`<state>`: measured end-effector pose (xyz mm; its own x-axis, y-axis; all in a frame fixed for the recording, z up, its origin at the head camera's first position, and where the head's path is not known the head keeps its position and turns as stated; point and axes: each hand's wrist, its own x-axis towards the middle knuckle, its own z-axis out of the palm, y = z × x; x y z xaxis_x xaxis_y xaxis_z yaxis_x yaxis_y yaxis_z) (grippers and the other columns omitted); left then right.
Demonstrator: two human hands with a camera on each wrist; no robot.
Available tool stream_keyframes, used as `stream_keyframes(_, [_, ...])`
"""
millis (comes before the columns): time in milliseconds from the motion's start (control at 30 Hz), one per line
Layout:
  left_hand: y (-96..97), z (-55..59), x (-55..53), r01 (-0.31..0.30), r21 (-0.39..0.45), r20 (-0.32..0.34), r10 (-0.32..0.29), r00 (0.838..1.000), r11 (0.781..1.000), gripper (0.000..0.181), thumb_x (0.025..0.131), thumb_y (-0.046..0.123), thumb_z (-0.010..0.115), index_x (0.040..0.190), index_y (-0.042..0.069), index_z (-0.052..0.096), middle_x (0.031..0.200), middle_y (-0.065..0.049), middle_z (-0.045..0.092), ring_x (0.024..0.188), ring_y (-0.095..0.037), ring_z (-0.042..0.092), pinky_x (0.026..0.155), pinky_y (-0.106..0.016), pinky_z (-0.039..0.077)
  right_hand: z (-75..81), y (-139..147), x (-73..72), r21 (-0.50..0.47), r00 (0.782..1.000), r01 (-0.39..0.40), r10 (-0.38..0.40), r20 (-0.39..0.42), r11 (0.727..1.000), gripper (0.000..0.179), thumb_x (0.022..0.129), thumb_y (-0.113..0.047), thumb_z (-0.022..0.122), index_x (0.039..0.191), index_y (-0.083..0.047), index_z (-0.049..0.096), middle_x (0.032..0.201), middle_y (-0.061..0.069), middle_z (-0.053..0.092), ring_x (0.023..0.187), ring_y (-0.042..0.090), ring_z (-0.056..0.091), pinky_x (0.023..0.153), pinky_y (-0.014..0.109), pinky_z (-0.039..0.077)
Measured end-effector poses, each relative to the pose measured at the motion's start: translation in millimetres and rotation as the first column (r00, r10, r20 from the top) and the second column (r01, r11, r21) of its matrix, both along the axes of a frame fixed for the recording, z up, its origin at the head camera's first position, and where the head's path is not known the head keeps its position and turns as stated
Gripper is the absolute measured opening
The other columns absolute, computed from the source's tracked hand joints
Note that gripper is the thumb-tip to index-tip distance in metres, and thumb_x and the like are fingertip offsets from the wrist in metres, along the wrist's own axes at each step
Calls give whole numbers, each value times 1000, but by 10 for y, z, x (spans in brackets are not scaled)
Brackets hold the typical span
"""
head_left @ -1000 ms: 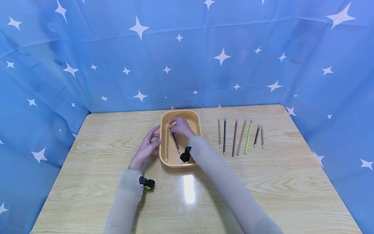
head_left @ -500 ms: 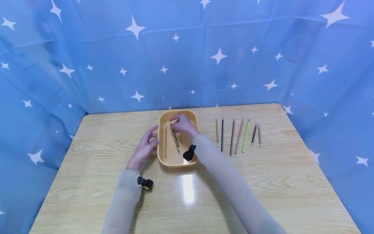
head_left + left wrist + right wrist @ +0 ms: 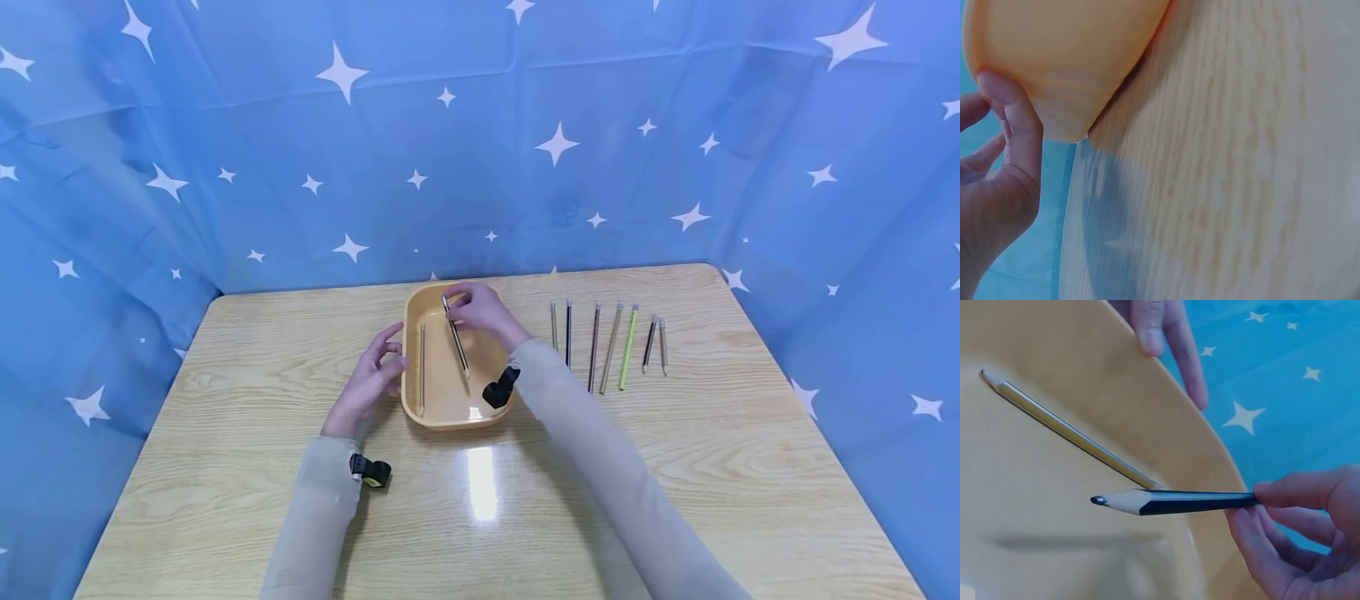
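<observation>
My right hand (image 3: 480,310) pinches a dark striped pencil (image 3: 458,346) near its eraser end, thumb against fingertips. In the right wrist view the sharpened point of this pencil (image 3: 1172,502) faces away from the hand, and its shadow falls on the floor of the yellow-orange tray (image 3: 1035,562) below. Along the tray's left side lies a gold pencil (image 3: 422,371), its tip toward me. My left hand (image 3: 369,379) is at the tray's left wall, fingers loosely bent. Its thumb (image 3: 1004,87) touches the outside of the tray (image 3: 1079,44) in the left wrist view.
Right of the tray, several pencils stand in a spaced row on the wooden table (image 3: 712,467), among them a lime green pencil (image 3: 628,348), a maroon pencil (image 3: 595,348) and a short black pencil (image 3: 649,343). A blue star-patterned curtain (image 3: 480,167) hangs behind the table.
The right hand has risen toward the back right, lifting the dark pencil off the tray floor. The left hand stays at the tray wall. The head view has shifted slightly.
</observation>
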<state>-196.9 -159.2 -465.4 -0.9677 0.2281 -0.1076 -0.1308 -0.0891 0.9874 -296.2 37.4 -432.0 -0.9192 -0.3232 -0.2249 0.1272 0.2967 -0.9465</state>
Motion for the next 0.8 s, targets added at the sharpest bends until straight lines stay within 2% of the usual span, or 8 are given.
stream_keyframes(367, [3,-2,-1,0,-10,0,0,1000,1000,61,88,-7,45,141,10,21,116,-28,29,73,-23,51,51,-33,49,91,236,1,-14,1000,13,-13,3,1000,36,82,1,58,118,1,54,92,15,55,81,25,58,71,36,52])
stream_keyframes(633, [-43,-203,-74,-9,-13,-11,9,1000,1000,60,88,-1,49,141,15,23,113,-19,34,71,-20,54,50,-35,50,164,496,9,13,1000,27,-27,-3,1000,36,84,-3,57,120,-1,52,95,16,53,83,27,57,74,38,51])
stream_keyframes(800, [-37,-207,-78,-6,-6,-30,6,1000,1000,60,88,-1,49,140,15,25,111,-16,35,72,-20,54,51,-35,50,174,658,6,23,999,50,-50,-1,998,37,84,-3,57,121,-1,51,97,17,53,85,28,57,76,39,50])
